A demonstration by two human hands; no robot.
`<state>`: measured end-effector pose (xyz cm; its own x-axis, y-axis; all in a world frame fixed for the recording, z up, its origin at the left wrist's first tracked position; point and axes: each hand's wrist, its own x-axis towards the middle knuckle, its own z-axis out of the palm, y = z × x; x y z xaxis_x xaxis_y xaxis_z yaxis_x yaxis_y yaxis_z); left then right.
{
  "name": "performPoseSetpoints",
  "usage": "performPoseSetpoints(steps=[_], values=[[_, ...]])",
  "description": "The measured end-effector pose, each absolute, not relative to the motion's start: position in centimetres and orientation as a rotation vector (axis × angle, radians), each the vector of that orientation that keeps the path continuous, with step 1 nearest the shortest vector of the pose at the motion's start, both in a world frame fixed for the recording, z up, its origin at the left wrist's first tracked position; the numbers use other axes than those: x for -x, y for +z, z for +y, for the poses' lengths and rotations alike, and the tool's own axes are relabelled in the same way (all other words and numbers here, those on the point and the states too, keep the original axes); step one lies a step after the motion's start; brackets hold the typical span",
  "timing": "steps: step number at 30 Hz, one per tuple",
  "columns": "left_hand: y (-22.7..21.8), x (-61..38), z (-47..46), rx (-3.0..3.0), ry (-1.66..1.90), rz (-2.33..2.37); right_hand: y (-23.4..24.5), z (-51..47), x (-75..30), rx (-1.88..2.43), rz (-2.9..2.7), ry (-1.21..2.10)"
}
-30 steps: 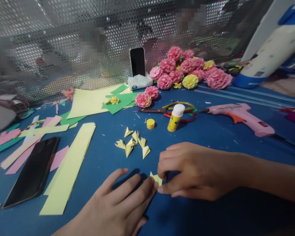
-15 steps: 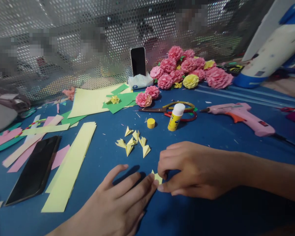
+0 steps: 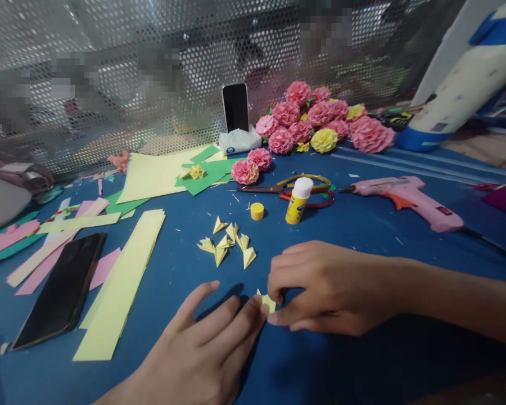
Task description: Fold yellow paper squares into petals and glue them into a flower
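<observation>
A small yellow folded paper piece [image 3: 269, 302] lies on the blue table [image 3: 362, 236], pinched between both hands. My right hand [image 3: 329, 287] curls over it, with fingertips pressing on its right side. My left hand [image 3: 202, 351] lies flat with fingers stretched, the fingertips touching the piece's left edge. Just beyond, several folded yellow paper petals [image 3: 228, 246] sit in a cluster.
A glue stick [image 3: 297, 201], its yellow cap [image 3: 257, 211], scissors [image 3: 295, 188] and a pink glue gun [image 3: 405, 197] lie further back. Yellow paper strips [image 3: 118, 287] and a black phone [image 3: 61, 289] lie at left. Pink and yellow paper flowers [image 3: 316, 121] and an upright phone [image 3: 235, 107] stand by the mesh wall.
Both hands stay on the small yellow piece with only slight finger shifts. The view has moved a little.
</observation>
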<state>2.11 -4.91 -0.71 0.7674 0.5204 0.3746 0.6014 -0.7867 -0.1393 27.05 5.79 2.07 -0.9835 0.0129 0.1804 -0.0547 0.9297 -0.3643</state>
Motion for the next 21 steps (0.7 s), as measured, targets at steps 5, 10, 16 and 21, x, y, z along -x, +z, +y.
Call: performPoseSetpoints(steps=[5,10,16,21], values=[[-0.6,-2.2,-4.9,2.702,-0.439,-0.975,2.1,5.8,-27.1,-0.030,-2.911,0.530],[-0.9,-1.9,-5.1,2.716,-0.540,-1.055,2.2,5.7,-27.0,-0.014,-2.904,0.550],[-1.4,-2.0,-4.9,2.710,-0.637,-0.893,2.1,5.6,-26.9,-0.017,-2.906,0.541],[-1.3,-2.0,-4.7,2.750,-0.589,-0.886,1.2,6.1,-27.0,0.020,-2.800,0.711]])
